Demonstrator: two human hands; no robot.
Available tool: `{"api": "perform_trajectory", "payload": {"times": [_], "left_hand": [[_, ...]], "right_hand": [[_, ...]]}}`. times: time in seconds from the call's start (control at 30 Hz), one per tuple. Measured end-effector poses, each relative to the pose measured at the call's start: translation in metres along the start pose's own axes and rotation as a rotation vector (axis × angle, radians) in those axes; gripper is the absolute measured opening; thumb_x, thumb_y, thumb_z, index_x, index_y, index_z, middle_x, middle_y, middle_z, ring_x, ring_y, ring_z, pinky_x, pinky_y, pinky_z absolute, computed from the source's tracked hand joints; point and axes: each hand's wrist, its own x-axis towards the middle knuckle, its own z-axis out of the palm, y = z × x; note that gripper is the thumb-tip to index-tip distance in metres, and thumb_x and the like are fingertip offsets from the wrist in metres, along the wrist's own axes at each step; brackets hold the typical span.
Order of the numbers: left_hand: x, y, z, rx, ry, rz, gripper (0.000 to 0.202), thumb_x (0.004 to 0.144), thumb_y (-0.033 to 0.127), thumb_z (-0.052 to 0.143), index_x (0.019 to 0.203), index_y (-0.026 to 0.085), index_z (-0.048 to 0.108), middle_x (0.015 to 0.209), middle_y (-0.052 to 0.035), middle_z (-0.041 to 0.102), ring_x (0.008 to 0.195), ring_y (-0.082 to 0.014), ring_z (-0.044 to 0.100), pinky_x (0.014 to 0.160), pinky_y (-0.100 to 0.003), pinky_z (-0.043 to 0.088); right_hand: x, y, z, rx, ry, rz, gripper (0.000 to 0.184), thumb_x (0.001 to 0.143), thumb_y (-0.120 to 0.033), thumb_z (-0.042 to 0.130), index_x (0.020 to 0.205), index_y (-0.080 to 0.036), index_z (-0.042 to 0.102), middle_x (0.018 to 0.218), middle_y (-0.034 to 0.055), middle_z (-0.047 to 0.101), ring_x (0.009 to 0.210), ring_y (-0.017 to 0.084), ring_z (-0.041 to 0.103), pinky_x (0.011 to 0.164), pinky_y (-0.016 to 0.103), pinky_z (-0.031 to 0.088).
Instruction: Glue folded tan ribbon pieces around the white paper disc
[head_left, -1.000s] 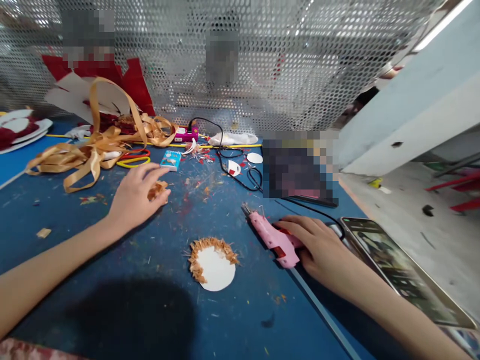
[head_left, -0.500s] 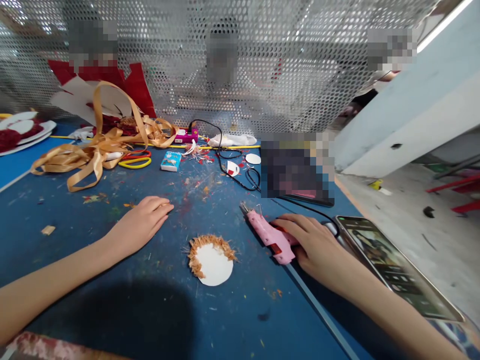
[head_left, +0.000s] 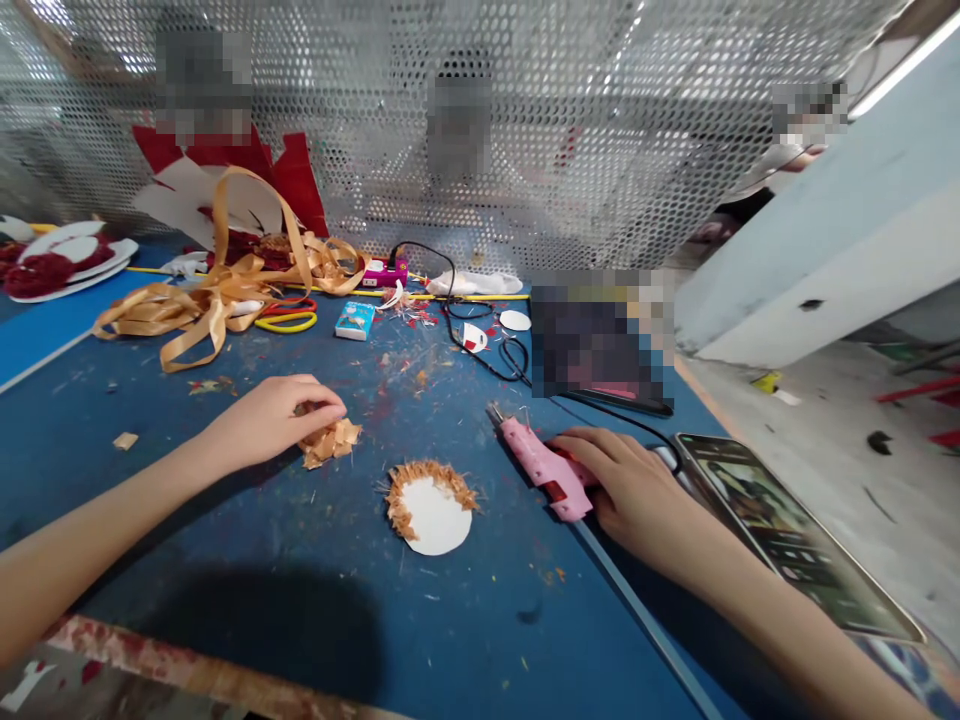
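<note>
My left hand [head_left: 281,415] is bent over a small heap of cut gold ribbon pieces [head_left: 331,444], fingers curled into it; the fingertips are partly hidden. My right hand [head_left: 630,480] is closed around the handle of a pink glue gun [head_left: 547,467] that lies on the table, nozzle pointing away and left. A long glue stick [head_left: 637,605] sticks out of its back toward me. Between both hands lies a white paper disc [head_left: 441,520], its far and left edge covered with pleated gold ribbon pieces.
Looped gold ribbon [head_left: 199,315], scissors [head_left: 289,318], a small blue box [head_left: 355,321] and a purple power block [head_left: 385,272] lie at the back left. A black cord [head_left: 499,375] crosses toward the glue gun. A phone [head_left: 795,535] lies at the right edge. Perforated metal [head_left: 360,150] closes the back.
My left hand has shifted from lying flat to curling over the ribbon heap, which now shows. My right hand stays on the glue gun. The view has turned slightly left.
</note>
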Motion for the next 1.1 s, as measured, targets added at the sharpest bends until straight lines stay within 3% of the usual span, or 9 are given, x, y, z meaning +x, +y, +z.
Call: {"api": "perform_trajectory", "payload": {"times": [0.1,0.3,0.4,0.5,0.6,0.73,0.8,0.93,1.1], "left_hand": [[0.003,0.005,0.007,0.039,0.007,0.000,0.044,0.093,0.054,0.042,0.093,0.022,0.072,0.099,-0.0072,0.067,0.095,-0.0230,0.062,0.085,-0.035,0.047],[0.012,0.016,0.006,0.038,-0.106,-0.004,0.026,0.079,0.044,0.061,0.075,0.019,0.069,0.085,-0.0065,0.063,0.079,-0.0220,0.060,0.067,-0.029,0.044],[0.017,0.018,0.003,-0.045,-0.152,0.007,0.026,0.082,0.039,0.057,0.071,0.019,0.068,0.080,-0.0052,0.065,0.073,-0.0193,0.062,0.064,-0.027,0.044],[0.018,0.018,0.002,-0.163,-0.145,-0.004,0.031,0.087,0.041,0.050,0.080,0.019,0.069,0.078,-0.0031,0.070,0.072,-0.0184,0.065,0.064,-0.026,0.046],[0.016,0.017,0.001,-0.268,-0.065,-0.031,0.035,0.089,0.044,0.048,0.086,0.018,0.071,0.081,-0.0038,0.074,0.075,-0.0207,0.067,0.069,-0.030,0.049],[0.014,0.013,0.003,-0.409,0.112,-0.043,0.031,0.085,0.044,0.055,0.092,0.020,0.074,0.112,-0.0057,0.073,0.106,-0.0251,0.064,0.097,-0.036,0.045],[0.014,0.011,0.005,-0.488,0.203,-0.063,0.030,0.083,0.043,0.059,0.095,0.020,0.075,0.117,-0.0060,0.071,0.113,-0.0255,0.061,0.102,-0.036,0.043],[0.017,0.007,0.011,-0.651,0.345,-0.129,0.036,0.081,0.044,0.062,0.103,0.018,0.072,0.105,-0.0083,0.075,0.098,-0.0248,0.069,0.091,-0.037,0.054],[0.019,0.003,0.014,-0.775,0.396,-0.156,0.037,0.082,0.048,0.060,0.097,0.015,0.070,0.082,-0.0079,0.075,0.067,-0.0215,0.072,0.066,-0.034,0.060]], "right_hand": [[0.000,-0.001,-0.001,-0.009,-0.002,-0.002,0.051,0.073,-0.004,0.040,0.115,-0.021,0.062,0.117,0.0096,0.064,0.104,0.027,0.059,0.086,0.044,0.050],[0.001,-0.005,-0.003,-0.024,-0.005,-0.001,0.052,0.072,-0.002,0.040,0.116,-0.020,0.062,0.118,0.0098,0.064,0.104,0.026,0.060,0.085,0.042,0.050],[0.001,-0.006,-0.004,-0.036,-0.010,-0.003,0.052,0.073,-0.002,0.040,0.116,-0.020,0.062,0.118,0.0099,0.065,0.105,0.027,0.060,0.085,0.042,0.050],[0.001,-0.008,-0.005,-0.053,-0.010,-0.008,0.052,0.074,-0.002,0.039,0.117,-0.019,0.062,0.119,0.0101,0.065,0.103,0.026,0.060,0.085,0.042,0.050],[0.001,-0.008,-0.005,-0.083,-0.018,-0.008,0.053,0.074,-0.001,0.039,0.118,-0.018,0.062,0.120,0.0100,0.064,0.106,0.027,0.060,0.085,0.042,0.050],[0.001,-0.008,-0.005,-0.109,-0.027,-0.018,0.053,0.073,0.000,0.039,0.119,-0.018,0.062,0.120,0.0098,0.065,0.106,0.027,0.060,0.085,0.041,0.049],[0.001,-0.008,-0.004,-0.118,-0.029,-0.014,0.053,0.074,-0.001,0.040,0.119,-0.018,0.061,0.120,0.0100,0.064,0.107,0.027,0.059,0.085,0.041,0.049],[0.000,-0.008,-0.003,-0.132,-0.046,-0.005,0.053,0.076,-0.001,0.040,0.122,-0.018,0.060,0.123,0.0100,0.063,0.109,0.028,0.059,0.087,0.042,0.049],[0.000,-0.009,-0.004,-0.133,-0.043,-0.006,0.053,0.076,-0.001,0.040,0.122,-0.019,0.060,0.123,0.0097,0.063,0.109,0.028,0.059,0.087,0.041,0.048]]}}
